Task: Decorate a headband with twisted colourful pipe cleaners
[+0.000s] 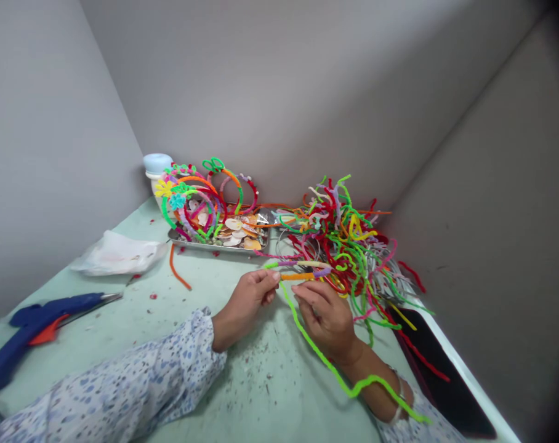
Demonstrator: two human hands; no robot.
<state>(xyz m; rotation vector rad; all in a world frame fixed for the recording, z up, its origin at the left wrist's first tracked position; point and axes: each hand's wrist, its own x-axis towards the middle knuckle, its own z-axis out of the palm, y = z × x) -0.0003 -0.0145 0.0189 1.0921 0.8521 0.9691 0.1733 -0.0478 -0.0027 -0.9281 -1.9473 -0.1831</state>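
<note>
At the far left a blue glue gun [44,319] lies on the desk [261,400], its metal tip pointing right, with a clear-and-white packet [125,253] beyond it. Next come a container with a pale blue lid [157,163] and a short orange stem [178,271], lying alone just in front of the metal tray [217,249], where decorated fuzzy hoops [225,206] stand over flat, pale pieces. Near the middle, the left hand [243,307] has thumb and forefinger pressed together, pinching the narrow band [298,277] by its left end. The band is dressed in green, purple, cream and orange lengths; where the orange stops, a bright green stem [317,352] comes away. The step in hand looks like covering the band by color, at the change from orange to green. From here, winding would call for a steady left pinch and the green wrapped snugly against the orange, its long tail guided clear of the right forearm it crosses. The right hand [328,317] is just below the orange stretch, fingers loosely bent and a little apart; whether they touch the band, I cannot tell. Farther right spreads a tangled heap of fuzzy stems [353,246], partly over a dark flat object [446,375].
</note>
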